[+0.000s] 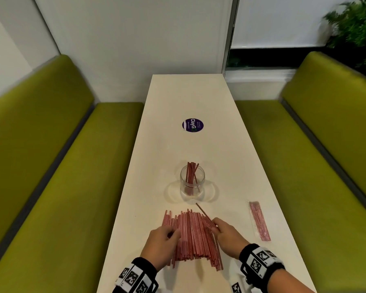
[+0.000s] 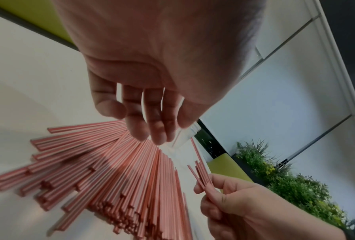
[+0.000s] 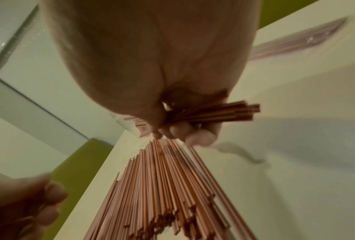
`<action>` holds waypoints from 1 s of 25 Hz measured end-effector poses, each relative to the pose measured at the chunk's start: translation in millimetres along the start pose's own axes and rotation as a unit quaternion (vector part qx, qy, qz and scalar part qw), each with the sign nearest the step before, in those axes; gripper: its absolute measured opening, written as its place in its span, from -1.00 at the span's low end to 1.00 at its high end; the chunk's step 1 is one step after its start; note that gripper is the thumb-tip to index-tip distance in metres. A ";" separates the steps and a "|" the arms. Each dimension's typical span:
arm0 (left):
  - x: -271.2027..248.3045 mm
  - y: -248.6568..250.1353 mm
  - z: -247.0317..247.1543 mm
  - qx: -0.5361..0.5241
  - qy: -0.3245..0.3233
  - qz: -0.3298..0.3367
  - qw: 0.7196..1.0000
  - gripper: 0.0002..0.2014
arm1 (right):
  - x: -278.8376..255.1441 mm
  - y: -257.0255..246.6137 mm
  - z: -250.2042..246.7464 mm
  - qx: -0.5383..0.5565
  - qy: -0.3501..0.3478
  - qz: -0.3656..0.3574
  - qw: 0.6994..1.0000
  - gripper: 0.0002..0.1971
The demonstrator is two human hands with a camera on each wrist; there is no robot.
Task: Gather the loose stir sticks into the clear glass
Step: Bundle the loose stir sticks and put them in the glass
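A wide pile of loose red stir sticks (image 1: 190,235) lies on the near end of the white table (image 1: 190,98). The clear glass (image 1: 192,182) stands just beyond the pile, with several sticks upright in it. My left hand (image 1: 174,233) rests on the left part of the pile, and its fingers (image 2: 152,134) reach down nearly straight onto the sticks (image 2: 111,170). At the pile's right edge my right hand (image 1: 215,227) grips a small bundle of sticks (image 3: 213,112) that points up and left. In the left wrist view, this right hand (image 2: 205,188) pinches the bundle.
A sealed clear packet of more sticks (image 1: 260,220) lies near the table's right edge. A round purple sticker (image 1: 192,125) marks the table's middle. Green padded benches (image 1: 61,166) run along both sides, and a plant (image 1: 355,28) stands at the far right.
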State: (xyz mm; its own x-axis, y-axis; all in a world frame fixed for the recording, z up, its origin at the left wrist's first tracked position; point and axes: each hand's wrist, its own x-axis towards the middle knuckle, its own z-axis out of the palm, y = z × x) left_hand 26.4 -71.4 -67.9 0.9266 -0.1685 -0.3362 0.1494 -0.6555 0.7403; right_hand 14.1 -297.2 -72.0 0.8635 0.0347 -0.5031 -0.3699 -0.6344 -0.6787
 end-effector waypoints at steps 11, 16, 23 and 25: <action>2.5 57.5 21.8 -0.054 -0.016 0.155 0.986 -0.68 | -18.7 -40.0 -7.0 -0.119 -0.009 -0.143 0.982 -0.88; -3.3 64.9 22.3 -0.003 -0.001 0.204 0.979 -0.83 | -21.2 -32.7 -17.2 -0.050 0.005 -0.137 0.989 -0.70; 3.3 75.8 9.2 -0.085 -0.045 0.142 0.985 -0.85 | -25.3 -35.3 -42.9 0.102 -0.061 -0.153 0.981 -0.37; 8.6 76.4 2.3 -0.135 -0.014 0.114 0.984 -0.85 | -24.1 -31.6 -63.4 0.219 -0.079 -0.152 0.961 -0.60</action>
State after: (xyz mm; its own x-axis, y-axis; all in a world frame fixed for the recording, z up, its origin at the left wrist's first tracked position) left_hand 45.0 -124.6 -15.6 0.9374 -0.3112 -0.1561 0.0283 -0.3787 0.9251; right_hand 26.7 -326.9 -4.5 0.9042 0.3057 -0.2982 -0.2481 -0.1924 -0.9494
